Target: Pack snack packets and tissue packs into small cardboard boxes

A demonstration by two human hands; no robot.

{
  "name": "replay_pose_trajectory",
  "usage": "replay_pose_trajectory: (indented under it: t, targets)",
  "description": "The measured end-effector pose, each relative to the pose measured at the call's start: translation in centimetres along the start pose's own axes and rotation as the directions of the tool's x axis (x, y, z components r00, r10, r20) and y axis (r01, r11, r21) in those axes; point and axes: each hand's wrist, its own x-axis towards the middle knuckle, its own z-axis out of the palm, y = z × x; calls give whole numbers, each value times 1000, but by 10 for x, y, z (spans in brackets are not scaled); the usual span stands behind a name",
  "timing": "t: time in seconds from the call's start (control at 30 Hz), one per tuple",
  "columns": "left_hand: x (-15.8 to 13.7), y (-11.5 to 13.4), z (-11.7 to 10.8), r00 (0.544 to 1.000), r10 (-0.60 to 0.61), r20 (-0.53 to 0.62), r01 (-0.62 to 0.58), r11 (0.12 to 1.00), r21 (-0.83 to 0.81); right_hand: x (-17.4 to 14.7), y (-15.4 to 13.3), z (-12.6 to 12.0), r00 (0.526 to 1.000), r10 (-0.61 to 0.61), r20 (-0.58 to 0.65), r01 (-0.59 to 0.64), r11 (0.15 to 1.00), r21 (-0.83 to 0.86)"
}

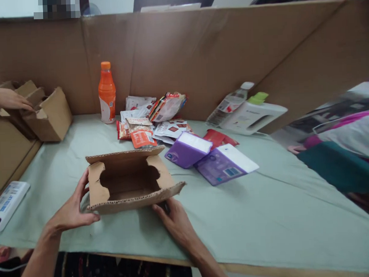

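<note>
An open brown cardboard box with its flaps up is in front of me, near the table's front edge. Bare cardboard shows inside it. My left hand grips its left end, fingers along the side and thumb at the front corner. My right hand holds the lower front right of the box, with some fingers hidden beneath or behind it. Just beyond the box's right end, two purple-and-white packs lean together. Behind it lies a pile of snack packets.
An orange drink bottle stands at the back. A clear bottle and a white jug lean at the back right. Another person's hand touches cardboard boxes at left. A white device lies left; a cardboard wall stands behind.
</note>
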Motion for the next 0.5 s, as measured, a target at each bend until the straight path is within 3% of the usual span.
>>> replay_pose_trajectory:
  t: [0.13, 0.23, 0.37, 0.5]
  targets:
    - [7, 14, 20, 995, 41, -91, -34, 997, 73, 3, -8, -12, 993, 73, 90, -72, 997, -12]
    - [-1, 11, 22, 992, 88, -95, -77, 991, 110, -1, -8, -10, 995, 79, 55, -79, 997, -18]
    - [-11, -11, 2, 986, 77, -151, -53, 986, 161, -7, -8, 10, 998, -55, -1, 55, 994, -98]
    - [0, -33, -20, 966, 93, -242, -41, 977, 211, -8, -13, 39, 988, -151, -33, 141, 968, -210]
